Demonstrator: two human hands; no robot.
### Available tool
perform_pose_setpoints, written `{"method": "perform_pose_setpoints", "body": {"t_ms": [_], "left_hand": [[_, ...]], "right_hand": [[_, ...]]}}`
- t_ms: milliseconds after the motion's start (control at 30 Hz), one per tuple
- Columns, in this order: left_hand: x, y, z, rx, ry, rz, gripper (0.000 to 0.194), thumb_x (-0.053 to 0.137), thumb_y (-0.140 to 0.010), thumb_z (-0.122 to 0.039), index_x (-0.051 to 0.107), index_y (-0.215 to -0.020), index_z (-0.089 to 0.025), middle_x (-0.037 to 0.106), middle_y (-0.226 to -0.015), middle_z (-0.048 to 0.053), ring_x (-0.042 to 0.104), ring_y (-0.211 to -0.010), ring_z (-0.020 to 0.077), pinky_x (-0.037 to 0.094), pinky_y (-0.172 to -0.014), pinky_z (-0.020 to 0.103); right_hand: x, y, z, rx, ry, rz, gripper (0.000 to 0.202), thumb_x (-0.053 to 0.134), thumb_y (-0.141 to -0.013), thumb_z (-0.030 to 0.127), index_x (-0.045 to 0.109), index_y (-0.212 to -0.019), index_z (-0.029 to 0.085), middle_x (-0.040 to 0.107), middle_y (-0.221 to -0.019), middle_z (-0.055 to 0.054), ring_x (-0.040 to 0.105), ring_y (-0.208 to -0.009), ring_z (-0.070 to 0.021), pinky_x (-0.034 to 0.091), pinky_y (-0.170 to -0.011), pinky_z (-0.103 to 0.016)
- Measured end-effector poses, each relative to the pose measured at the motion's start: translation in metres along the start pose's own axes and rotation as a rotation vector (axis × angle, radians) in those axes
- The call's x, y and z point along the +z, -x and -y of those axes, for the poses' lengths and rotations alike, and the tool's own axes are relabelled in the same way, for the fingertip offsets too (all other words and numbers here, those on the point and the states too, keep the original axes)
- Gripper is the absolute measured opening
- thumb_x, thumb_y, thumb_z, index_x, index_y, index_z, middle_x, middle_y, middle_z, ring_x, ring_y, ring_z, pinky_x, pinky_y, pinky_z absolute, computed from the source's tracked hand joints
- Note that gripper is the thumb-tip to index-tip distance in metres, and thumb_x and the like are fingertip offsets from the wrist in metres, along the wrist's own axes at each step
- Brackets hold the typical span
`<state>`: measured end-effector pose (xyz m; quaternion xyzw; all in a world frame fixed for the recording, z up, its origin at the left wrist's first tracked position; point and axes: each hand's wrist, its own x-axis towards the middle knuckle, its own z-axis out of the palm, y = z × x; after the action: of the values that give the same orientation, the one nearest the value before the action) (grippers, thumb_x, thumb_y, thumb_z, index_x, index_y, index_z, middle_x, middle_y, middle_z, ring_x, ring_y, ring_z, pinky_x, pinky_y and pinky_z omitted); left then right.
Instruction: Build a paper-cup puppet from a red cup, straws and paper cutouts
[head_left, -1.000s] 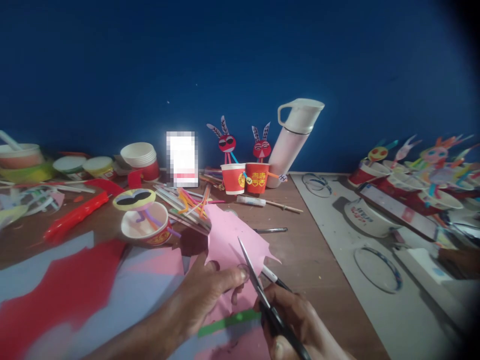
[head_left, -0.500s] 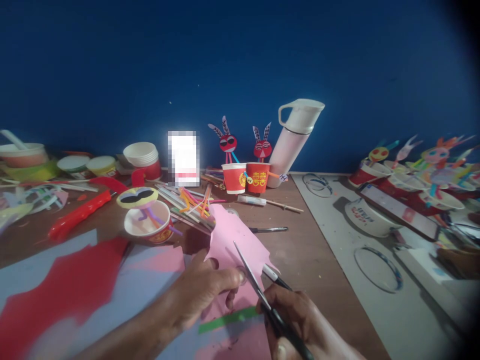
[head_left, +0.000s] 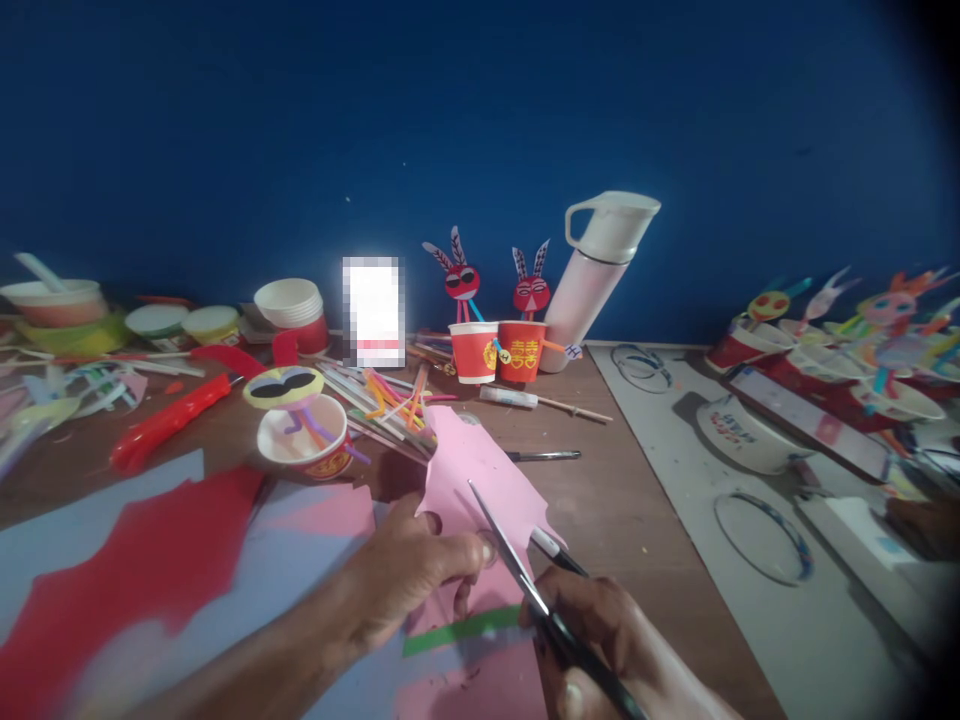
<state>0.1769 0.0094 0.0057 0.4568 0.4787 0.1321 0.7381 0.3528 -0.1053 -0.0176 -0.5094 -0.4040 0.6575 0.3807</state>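
Your left hand (head_left: 416, 565) comes in from the lower left and pinches pink paper (head_left: 484, 475) between thumb and fingers. The paper is near the middle of the view, jagged along its edge and raised over the brown table (head_left: 645, 530). Your right hand (head_left: 600, 615), at the lower right, is curled around the dark handles of the scissors (head_left: 521, 575). Their metal blades point up and left across the paper, close to your left thumb; you cannot tell whether they are fully closed. Below your left fingers, a green strip (head_left: 465, 631) lies across more pink material. A marker (head_left: 556, 548) sits just beyond your right hand, partly beneath the paper's edge.

To the left, a red sheet (head_left: 150, 560) lies over pale blue sheets (head_left: 307, 550). Behind them stands a paper cup (head_left: 296, 445) with a yellow-faced figure (head_left: 283, 388), beside a red-handled tool (head_left: 172, 420) and loose thin sticks (head_left: 382, 410).

Farther back, a red-and-white cup (head_left: 472, 355) and a red cup (head_left: 523, 352) hold red-headed figures, next to a tilted pale bottle (head_left: 589, 290). On the right are a white bowl (head_left: 750, 437), a phone (head_left: 810, 422) and more decorated cups (head_left: 817, 365), against a blue wall (head_left: 465, 120).
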Motion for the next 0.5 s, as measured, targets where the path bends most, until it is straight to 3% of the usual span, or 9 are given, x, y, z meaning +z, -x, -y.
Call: {"method": "perform_pose_setpoints", "body": {"t_ms": [200, 367, 500], "left_hand": [[-0.005, -0.006, 0.008, -0.025, -0.013, -0.053, 0.023, 0.072, -0.059, -0.024, 0.056, -0.074, -0.017, 0.057, -0.046, -0.004, 0.055, -0.048, 0.017, 0.043, -0.053, 0.029], [-0.009, -0.01, 0.013, -0.045, 0.019, -0.041, 0.026, 0.075, -0.055, -0.023, 0.058, -0.074, -0.017, 0.056, -0.049, -0.005, 0.053, -0.047, 0.0156, 0.041, -0.049, 0.028], [-0.007, -0.008, 0.009, -0.03, 0.023, -0.024, 0.024, 0.073, -0.057, -0.023, 0.052, -0.068, -0.018, 0.055, -0.049, -0.005, 0.052, -0.045, 0.0143, 0.041, -0.049, 0.028]], "right_hand": [[-0.003, -0.001, -0.006, 0.035, -0.009, -0.003, 0.059, 0.084, -0.051, 0.055, 0.066, -0.09, 0.015, 0.054, -0.064, 0.001, 0.042, -0.056, -0.0102, 0.032, -0.049, -0.022], [0.003, -0.004, 0.001, -0.083, -0.071, 0.048, 0.058, 0.084, -0.05, 0.056, 0.061, -0.086, 0.016, 0.045, -0.063, 0.004, 0.039, -0.056, -0.0093, 0.033, -0.051, -0.021], [0.003, -0.007, -0.001, -0.109, -0.087, 0.099, 0.057, 0.081, -0.053, 0.058, 0.06, -0.085, 0.016, 0.046, -0.065, 0.002, 0.041, -0.056, -0.0105, 0.033, -0.05, -0.022]]}}
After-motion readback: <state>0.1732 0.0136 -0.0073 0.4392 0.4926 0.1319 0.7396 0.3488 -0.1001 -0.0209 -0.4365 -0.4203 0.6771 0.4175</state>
